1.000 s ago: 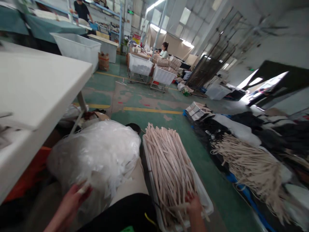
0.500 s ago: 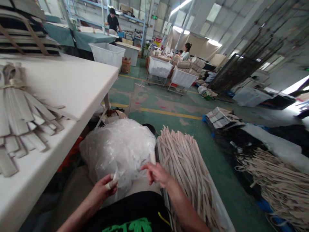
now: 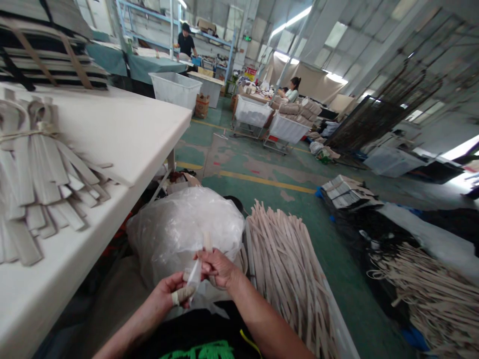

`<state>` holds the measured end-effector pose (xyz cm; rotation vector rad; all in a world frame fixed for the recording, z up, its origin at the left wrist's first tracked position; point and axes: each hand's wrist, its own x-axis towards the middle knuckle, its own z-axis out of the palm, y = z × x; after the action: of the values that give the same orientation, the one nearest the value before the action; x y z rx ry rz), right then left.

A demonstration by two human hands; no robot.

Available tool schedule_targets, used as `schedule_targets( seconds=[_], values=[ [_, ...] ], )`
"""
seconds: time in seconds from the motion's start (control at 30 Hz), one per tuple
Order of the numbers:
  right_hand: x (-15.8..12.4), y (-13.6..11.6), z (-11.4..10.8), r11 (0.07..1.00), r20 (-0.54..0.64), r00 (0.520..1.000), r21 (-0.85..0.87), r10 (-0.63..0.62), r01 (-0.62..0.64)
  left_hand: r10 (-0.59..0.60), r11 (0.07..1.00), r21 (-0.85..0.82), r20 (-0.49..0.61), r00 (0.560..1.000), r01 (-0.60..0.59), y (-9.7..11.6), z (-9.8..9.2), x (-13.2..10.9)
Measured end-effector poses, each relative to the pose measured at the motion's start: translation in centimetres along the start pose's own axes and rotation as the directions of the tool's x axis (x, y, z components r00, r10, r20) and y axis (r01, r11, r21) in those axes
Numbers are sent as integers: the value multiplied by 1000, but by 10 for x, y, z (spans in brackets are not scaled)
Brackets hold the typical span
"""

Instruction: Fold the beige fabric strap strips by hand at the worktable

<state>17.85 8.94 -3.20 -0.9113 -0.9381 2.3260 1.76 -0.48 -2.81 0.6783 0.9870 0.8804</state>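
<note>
My left hand (image 3: 174, 292), with tape around a finger, is closed on a gathered piece of thin whitish plastic (image 3: 195, 274). The piece seems to belong to the large clear plastic bag (image 3: 175, 224) in front of my lap. Close on its right, my right hand (image 3: 220, 269) grips a beige strap (image 3: 207, 242), whose end sticks up above the fingers. Its fingertips also touch the plastic piece. To the right of my lap, many long beige straps (image 3: 280, 249) lie in a white bin (image 3: 342, 324).
On the left, a white table (image 3: 142, 119) holds a tied bundle of grey-beige straps (image 3: 37, 169) and a strapped stack (image 3: 48, 55). More straps (image 3: 441, 294) lie on the floor at right. Two people work at the back, near white carts (image 3: 288, 128).
My right hand has moved left to meet my left hand at the plastic, and its pointing fingers have closed. The strap has come along with it. My left hand has shifted slightly right.
</note>
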Motion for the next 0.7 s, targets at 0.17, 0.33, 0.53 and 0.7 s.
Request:
schedule_targets(
  seconds=[0.17,0.33,0.53,0.7],
  values=[
    [-7,-45,10,971,-180,961,-153,-211,185,-44,999,16,-7,999,44,-5,1,7],
    [-7,-84,19,911,-233,894,-256,-383,324,-27,996,87,-43,999,31,-3,2,7],
    [5,-96,27,852,-176,857,-318,-484,415,16,972,235,-45,999,-5,-7,-4,4],
    [12,-97,38,817,-128,852,-385,-507,428,68,932,360,-83,994,-34,3,-3,2]
  ],
)
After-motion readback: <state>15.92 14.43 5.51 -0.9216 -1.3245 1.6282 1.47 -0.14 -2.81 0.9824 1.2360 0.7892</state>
